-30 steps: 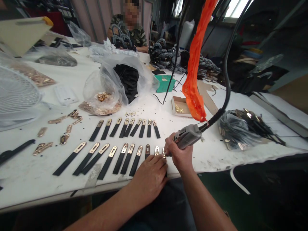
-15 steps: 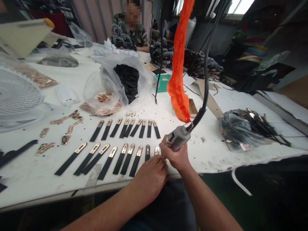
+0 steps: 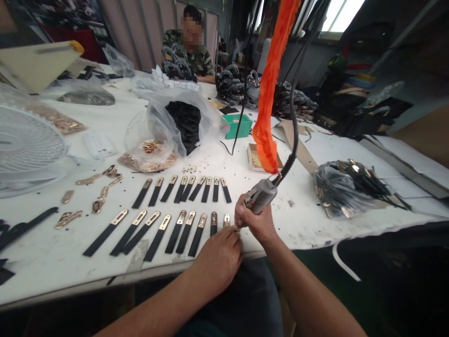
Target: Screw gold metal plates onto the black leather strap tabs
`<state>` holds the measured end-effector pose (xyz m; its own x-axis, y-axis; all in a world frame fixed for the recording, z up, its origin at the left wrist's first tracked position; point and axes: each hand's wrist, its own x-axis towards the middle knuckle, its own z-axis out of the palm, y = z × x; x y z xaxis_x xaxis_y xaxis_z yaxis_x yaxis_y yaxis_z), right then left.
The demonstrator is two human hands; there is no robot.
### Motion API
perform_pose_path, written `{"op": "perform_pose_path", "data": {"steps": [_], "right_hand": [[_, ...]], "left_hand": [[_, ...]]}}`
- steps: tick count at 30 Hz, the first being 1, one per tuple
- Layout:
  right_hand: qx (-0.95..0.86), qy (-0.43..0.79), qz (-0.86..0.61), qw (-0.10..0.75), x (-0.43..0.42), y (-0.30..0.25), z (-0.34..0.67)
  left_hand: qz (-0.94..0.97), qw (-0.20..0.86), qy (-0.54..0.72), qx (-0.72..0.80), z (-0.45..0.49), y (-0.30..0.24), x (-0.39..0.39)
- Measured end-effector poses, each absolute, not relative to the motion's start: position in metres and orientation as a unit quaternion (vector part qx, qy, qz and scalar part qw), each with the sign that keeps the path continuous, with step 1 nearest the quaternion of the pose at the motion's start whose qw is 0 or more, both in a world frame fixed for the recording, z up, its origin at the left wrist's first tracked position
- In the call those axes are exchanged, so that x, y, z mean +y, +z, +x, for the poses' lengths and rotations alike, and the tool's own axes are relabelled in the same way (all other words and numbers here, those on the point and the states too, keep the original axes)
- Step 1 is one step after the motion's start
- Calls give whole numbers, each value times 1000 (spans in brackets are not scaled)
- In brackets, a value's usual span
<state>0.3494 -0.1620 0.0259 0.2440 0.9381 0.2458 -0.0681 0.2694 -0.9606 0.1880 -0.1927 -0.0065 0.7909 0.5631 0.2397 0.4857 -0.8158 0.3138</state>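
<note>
My right hand is closed around a grey powered screwdriver that hangs from a black cable, its tip down at the gold end of a black strap at the table's front edge. My left hand lies over that strap, fingers pressed down on it, hiding most of it. Two rows of black straps with gold metal ends lie side by side to the left of my hands.
An orange net bag hangs beside the cable. A clear bag of gold parts and black pieces, a green box, a small box of screws, a white fan and a bag of finished pieces sit on the white table. A person sits at the far end.
The screwdriver and my right hand have shifted a little left and tilted more upright. My left hand has stayed pressed on the strap.
</note>
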Motion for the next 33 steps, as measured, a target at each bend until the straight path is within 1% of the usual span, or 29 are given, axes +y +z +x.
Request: {"op": "perform_pose_path", "data": {"steps": [3,6,11,17,23,27,33], "right_hand": [[-487,395,-420,656,-171,32,360],[-443,352,-439,697,-182,30,368],[-394,344,-470,712,-191,15,369],[-393,320,-480,716,-191,8,366],[-392,324,-459,728,-193,23,362],[-401,348,-413,740,-198,39,352],[-402,385,-376,741,-202,56,334]], "left_hand": [[942,115,168,267,188,-7,-193],[941,122,174,264,187,-7,-192],[935,133,191,267,186,-7,-192],[923,153,229,269,183,-11,-194],[905,169,283,268,184,-15,-191],[879,179,322,303,184,-10,-187],[862,157,339,343,179,-8,-185]]}}
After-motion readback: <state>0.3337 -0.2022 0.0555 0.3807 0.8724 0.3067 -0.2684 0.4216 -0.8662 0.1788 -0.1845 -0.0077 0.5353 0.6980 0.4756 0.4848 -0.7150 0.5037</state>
